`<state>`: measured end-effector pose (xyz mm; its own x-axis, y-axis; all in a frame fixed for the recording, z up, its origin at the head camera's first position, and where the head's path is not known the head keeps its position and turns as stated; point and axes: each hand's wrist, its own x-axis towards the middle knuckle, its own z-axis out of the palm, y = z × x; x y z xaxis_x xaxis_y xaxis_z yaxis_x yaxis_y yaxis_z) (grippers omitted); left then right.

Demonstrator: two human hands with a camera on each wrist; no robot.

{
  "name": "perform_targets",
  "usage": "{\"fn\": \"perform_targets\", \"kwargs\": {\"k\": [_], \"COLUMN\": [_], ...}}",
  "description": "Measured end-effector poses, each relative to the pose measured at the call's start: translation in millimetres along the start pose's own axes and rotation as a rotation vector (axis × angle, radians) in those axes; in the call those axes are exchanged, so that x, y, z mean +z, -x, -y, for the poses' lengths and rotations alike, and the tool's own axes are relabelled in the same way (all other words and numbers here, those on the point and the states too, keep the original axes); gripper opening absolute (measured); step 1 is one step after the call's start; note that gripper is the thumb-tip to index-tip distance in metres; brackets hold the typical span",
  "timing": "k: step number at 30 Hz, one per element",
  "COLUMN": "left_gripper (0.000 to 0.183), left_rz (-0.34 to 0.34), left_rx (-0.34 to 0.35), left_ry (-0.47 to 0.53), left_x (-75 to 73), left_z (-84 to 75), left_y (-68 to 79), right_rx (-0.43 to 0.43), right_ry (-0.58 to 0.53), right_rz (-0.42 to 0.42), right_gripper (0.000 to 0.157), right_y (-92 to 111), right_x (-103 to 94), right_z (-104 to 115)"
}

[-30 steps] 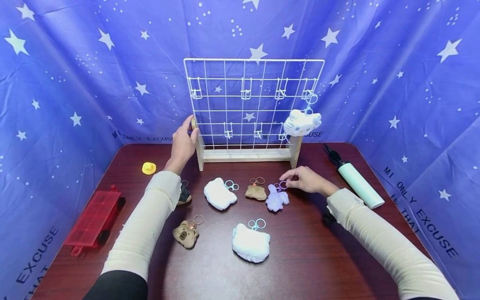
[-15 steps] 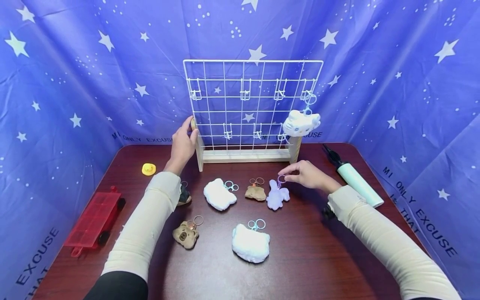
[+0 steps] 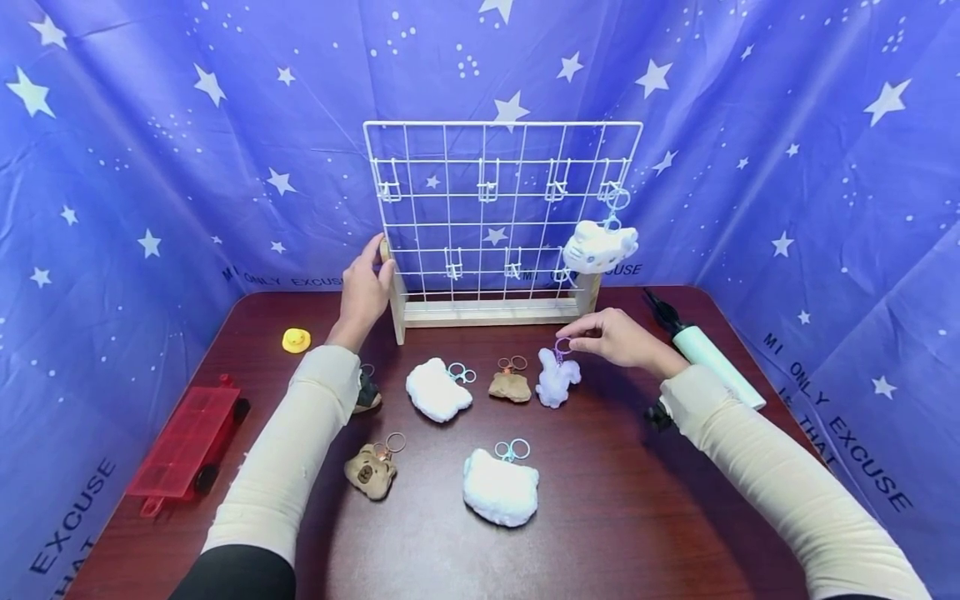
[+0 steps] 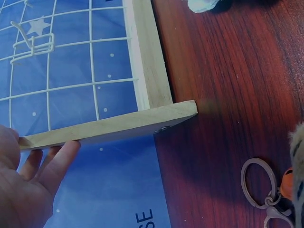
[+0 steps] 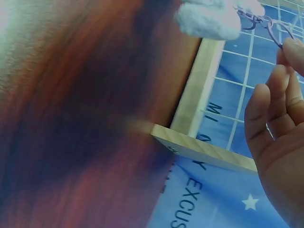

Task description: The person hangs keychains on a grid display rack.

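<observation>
On the table, a red cart and a yellow duck were seen at the left. The wooden side post of the wire rack was gripped by the left hand. Before the rack, a bear keychain, a white plush and a small brown keychain were seen. Beside the last one, the lilac plush was held by its ring, pinched in the right hand; whether the table was touched by it could not be told. Above, a white cat plush was hung on the rack.
</observation>
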<state>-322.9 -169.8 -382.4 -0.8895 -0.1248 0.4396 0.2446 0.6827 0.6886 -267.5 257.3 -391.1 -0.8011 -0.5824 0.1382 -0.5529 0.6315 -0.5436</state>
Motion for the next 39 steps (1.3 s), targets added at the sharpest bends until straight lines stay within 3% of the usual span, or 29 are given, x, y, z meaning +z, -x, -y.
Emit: {"fn": "perform_targets", "kwargs": {"k": [20, 32, 39], "left_gripper": [0.053, 0.053, 0.053], "left_rz": [0.000, -0.002, -0.002], "left_rx": [0.006, 0.007, 0.011], "left_ry": [0.000, 0.003, 0.001], "left_x": [1.8, -0.3, 0.0], "left_z": [1.8, 0.5, 1.0], "left_y": [2.8, 1.0, 0.8], "right_rx": [-0.020, -0.117, -0.063], "right_ry": [0.014, 0.027, -0.001], "right_rz": [-0.052, -0.111, -0.118], "right_gripper": [0.022, 0.020, 0.021], "right_y": [-11, -29, -39], "right_x": [-33.3, -51.5, -64.3], "right_z": [24, 49, 63]}}
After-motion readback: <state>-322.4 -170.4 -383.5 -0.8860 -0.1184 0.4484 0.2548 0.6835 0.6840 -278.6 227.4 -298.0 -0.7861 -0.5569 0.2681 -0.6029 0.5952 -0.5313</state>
